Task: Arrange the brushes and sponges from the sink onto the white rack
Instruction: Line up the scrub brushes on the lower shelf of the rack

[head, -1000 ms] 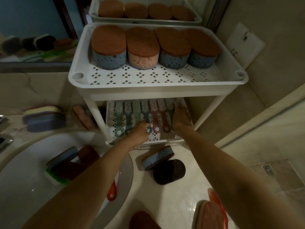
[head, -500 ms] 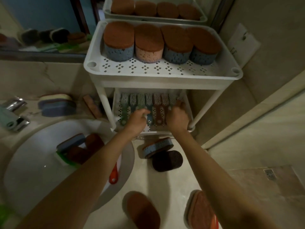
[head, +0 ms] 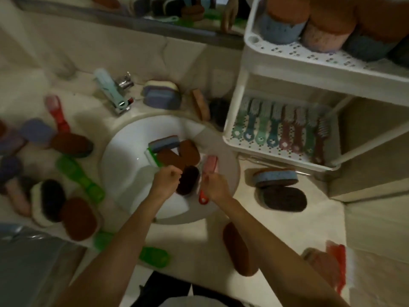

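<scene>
Five pieces lie bunched in the white sink (head: 124, 173): one striped sponge (head: 163, 142), one green brush (head: 152, 155) partly hidden under it, two brown sponges (head: 177, 158) and one dark sponge (head: 187, 181); the left hand (head: 167, 179) is curled at the green brush's near end, and whether its grip holds anything I cannot tell; the right hand (head: 215, 188) has its grip closed round the red brush (head: 210, 166) at the sink's right side, its long axis running away from the person, pink bristles at the far end, handle tip poking out toward the near rim; on the white rack (head: 238, 100), the lower shelf holds eight brushes (head: 273, 129) side by side, handles toward the person; the upper shelf's sponges (head: 281, 25) are cut off by the frame edge.
</scene>
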A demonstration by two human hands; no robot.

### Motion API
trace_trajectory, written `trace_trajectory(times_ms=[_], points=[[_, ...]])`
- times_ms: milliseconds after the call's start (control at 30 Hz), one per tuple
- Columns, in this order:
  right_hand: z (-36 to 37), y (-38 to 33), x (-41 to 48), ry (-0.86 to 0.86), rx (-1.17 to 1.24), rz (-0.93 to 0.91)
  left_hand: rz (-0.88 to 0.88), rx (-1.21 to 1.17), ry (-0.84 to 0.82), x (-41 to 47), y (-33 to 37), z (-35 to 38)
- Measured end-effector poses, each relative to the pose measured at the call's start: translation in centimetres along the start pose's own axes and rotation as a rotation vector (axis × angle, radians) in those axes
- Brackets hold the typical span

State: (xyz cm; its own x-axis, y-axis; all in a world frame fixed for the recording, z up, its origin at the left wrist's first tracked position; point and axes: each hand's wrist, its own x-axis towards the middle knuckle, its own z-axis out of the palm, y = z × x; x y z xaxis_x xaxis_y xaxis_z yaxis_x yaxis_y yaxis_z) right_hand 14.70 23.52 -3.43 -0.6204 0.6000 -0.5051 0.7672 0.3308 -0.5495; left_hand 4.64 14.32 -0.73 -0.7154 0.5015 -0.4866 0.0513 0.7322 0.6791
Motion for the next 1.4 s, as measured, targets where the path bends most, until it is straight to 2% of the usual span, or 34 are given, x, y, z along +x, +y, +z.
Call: trace_trajectory(times_ms=[167,267,367,700,933,1033,1133,1300,1367,1400], points=[[4.5,-1.4,2.4,-0.198,-0.062,-0.017,-0.142,0.061,-0.060,2.0,-5.0,-2.1],[7.1,-3.4,4.1,-0.235,-0.037,-0.061,-0.226,0.088,-0.076,3.4,-7.2,-3.4],[9.3,-5.4,6.3,-0.266,-0.036,-0.030,-0.282,0.089,-0.069,5.1,-8.7,-4.7],[12.4,-7.1,11.0,-0.256,-0.232,0.099,-0.300,-0.046,-0.081,9.1,-10.5,-5.6],[11.4,-6.4,10.6,-0.300,-0.210,0.135,-0.293,-0.155,-0.113,9.4,-10.0,-5.2],[11.0,-5.6,10.0,-0.360,-0.091,0.142,-0.367,-0.297,-0.084,9.7,-9.5,-4.6],[10.2,-4.9,8.5,-0.423,0.126,0.162,-0.430,-0.317,-0.038,10.3,-9.6,-3.5],[7.3,-4.3,6.4,-0.516,0.338,0.182,-0.435,-0.481,0.007,9.7,-8.3,-2.3],[6.1,-3.5,6.6,-0.406,0.479,0.280,-0.426,-0.515,0.020,9.8,-8.1,-2.0],[5.6,-2.8,7.1,-0.270,0.531,0.341,-0.435,-0.546,0.025,10.0,-8.0,-1.8]])
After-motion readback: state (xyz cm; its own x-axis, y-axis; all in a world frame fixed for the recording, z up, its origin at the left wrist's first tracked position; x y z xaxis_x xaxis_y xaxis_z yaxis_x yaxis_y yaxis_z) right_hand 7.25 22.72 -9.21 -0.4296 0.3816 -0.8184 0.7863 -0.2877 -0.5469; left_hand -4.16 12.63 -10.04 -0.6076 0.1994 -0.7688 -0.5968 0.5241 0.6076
